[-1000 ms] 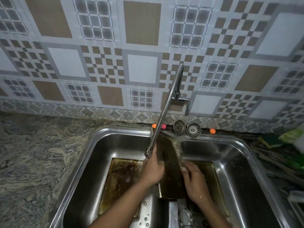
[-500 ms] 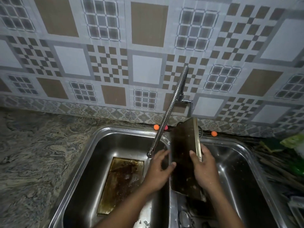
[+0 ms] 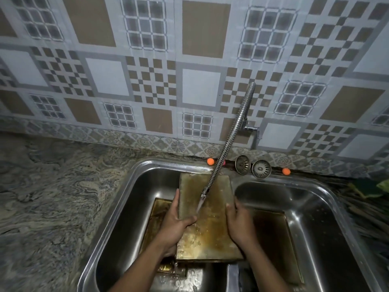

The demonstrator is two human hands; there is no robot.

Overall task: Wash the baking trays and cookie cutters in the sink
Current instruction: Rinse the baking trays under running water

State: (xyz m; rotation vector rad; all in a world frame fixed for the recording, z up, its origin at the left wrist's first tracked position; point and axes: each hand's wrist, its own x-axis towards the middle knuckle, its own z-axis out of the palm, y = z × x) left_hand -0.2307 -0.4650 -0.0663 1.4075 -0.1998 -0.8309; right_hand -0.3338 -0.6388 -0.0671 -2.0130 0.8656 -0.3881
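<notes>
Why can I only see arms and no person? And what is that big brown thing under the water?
The camera sits on the person's head and looks down, so only their two arms show. The left hand and the right hand grip the side edges of a stained baking tray, held over the middle of a steel double sink. Water runs onto it from a bendy metal tap. A second tray lies in the left basin and a third tray in the right one. Two round strainers and small orange balls sit behind the sink. A stone counter is to the left.
</notes>
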